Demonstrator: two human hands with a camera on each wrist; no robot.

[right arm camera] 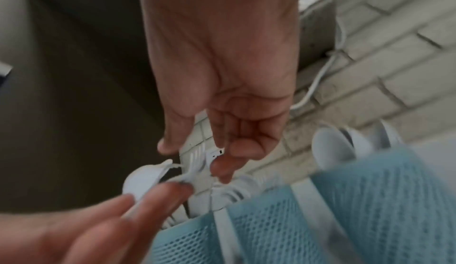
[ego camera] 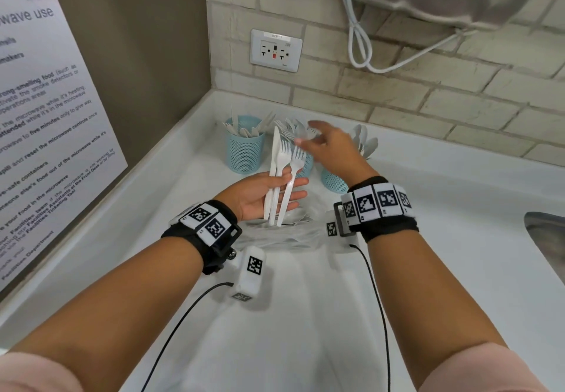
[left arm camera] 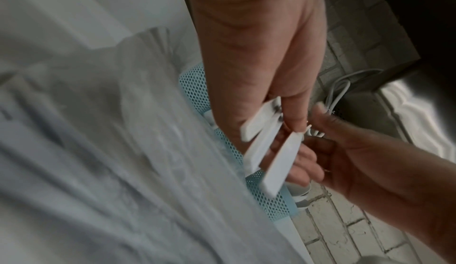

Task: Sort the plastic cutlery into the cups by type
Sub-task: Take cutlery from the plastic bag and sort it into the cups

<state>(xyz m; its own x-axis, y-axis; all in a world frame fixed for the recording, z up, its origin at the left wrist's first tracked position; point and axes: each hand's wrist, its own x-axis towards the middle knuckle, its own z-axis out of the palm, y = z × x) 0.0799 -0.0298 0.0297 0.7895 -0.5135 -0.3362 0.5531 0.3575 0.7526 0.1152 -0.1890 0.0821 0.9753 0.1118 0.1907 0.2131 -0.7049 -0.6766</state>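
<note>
Sort judged well underway, not finished. Three blue mesh cups are seen mid-frame in the head view: the left cup is loaded with what look like knives, the middle cup with forks, and the right cup with spoons. A knife and two forks are held fanned in the left hand, pinned by thumb against fingers. The right hand is seen over the middle cup, fingers loosely spread; nothing is gripped as far as can be told, motion blur noted. More cutlery is left in a clear plastic bag below the hands, count unreadable.
</note>
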